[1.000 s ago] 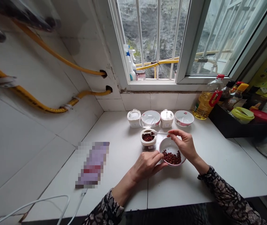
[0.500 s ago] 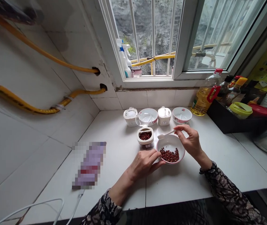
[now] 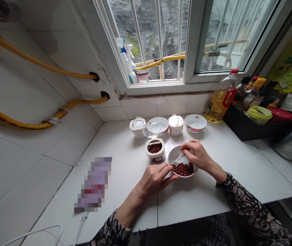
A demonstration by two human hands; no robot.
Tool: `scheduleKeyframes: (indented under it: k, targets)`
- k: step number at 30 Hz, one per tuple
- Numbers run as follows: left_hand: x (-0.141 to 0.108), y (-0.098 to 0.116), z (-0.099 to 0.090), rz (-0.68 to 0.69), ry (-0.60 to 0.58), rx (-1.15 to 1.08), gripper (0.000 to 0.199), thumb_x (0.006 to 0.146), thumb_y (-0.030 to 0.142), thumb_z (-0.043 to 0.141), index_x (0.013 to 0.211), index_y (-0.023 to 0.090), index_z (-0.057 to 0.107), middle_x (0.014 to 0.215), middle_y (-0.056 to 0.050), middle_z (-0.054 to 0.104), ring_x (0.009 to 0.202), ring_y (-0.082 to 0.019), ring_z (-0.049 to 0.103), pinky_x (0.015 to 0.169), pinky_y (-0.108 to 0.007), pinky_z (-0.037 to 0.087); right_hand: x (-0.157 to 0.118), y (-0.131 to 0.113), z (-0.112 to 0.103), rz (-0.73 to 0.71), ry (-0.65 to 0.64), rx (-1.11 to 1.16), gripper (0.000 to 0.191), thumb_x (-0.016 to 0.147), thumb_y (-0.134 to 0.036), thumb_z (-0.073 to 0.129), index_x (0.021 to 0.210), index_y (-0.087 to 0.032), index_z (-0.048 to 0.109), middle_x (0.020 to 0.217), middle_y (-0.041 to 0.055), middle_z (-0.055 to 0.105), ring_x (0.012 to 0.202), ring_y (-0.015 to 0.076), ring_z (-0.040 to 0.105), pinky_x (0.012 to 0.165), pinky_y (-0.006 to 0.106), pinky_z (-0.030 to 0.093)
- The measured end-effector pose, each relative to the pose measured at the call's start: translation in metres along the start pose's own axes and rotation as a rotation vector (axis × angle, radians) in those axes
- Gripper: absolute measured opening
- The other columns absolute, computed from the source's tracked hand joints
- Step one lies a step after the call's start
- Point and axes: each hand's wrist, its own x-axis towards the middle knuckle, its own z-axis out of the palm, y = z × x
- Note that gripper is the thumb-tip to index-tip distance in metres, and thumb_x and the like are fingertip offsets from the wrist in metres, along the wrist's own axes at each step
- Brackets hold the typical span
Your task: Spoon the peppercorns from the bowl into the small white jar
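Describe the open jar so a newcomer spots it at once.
Find the white counter below the window. In front of two shut jars, left of the bowl the left hand touches, stands the open jar. Unlike those two, its clear lid is raised, showing dark red grains.

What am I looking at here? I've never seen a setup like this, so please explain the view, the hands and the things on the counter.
There is no machine: you see a person's bare left hand and right hand, through a camera worn on the head, looking forward and down. The left hand grips the rim of a white bowl with reddish-brown pieces inside. The right hand holds a small white spoon, dipped into the bowl. Beside it on the white counter stands an open jar of similar pieces. Behind are two white containers and two flowered bowls; a pixelated purple object lies at the left.
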Motion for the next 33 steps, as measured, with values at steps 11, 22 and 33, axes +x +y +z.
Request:
scheduleKeyframes:
  k: [11,22,33]
  targets:
    - [-0.002,-0.002,0.002,-0.003,0.004,-0.013,0.02,0.102,0.035,0.051,0.098,0.016,0.057,0.071,-0.001,0.064,0.055,-0.012,0.059,0.05,-0.023,0.044,0.005,-0.001,-0.013,0.169,0.093,0.127,0.021,0.08,-0.015,0.053,0.074,-0.022,0.072,0.067,0.0004,0.072,0.066,0.0174,0.064,0.073,0.032,0.048]
    - [-0.001,-0.001,0.001,-0.005,0.009,-0.012,0.022,0.102,0.036,0.05,0.097,0.016,0.058,0.072,-0.001,0.064,0.055,-0.012,0.06,0.049,-0.023,0.044,0.004,0.002,-0.01,0.237,0.141,0.171,0.019,0.077,-0.02,0.053,0.072,-0.022,0.072,0.063,0.0004,0.07,0.064,0.0173,0.062,0.069,0.032,0.049]
    - [0.0,0.0,0.001,-0.007,-0.009,0.024,0.028,0.104,0.038,0.046,0.094,0.016,0.059,0.069,-0.002,0.064,0.054,-0.012,0.06,0.048,-0.022,0.044,0.011,0.004,-0.014,0.463,0.119,0.565,0.016,0.068,-0.031,0.065,0.072,-0.018,0.073,0.057,0.0007,0.067,0.056,0.0151,0.061,0.061,0.029,0.051]
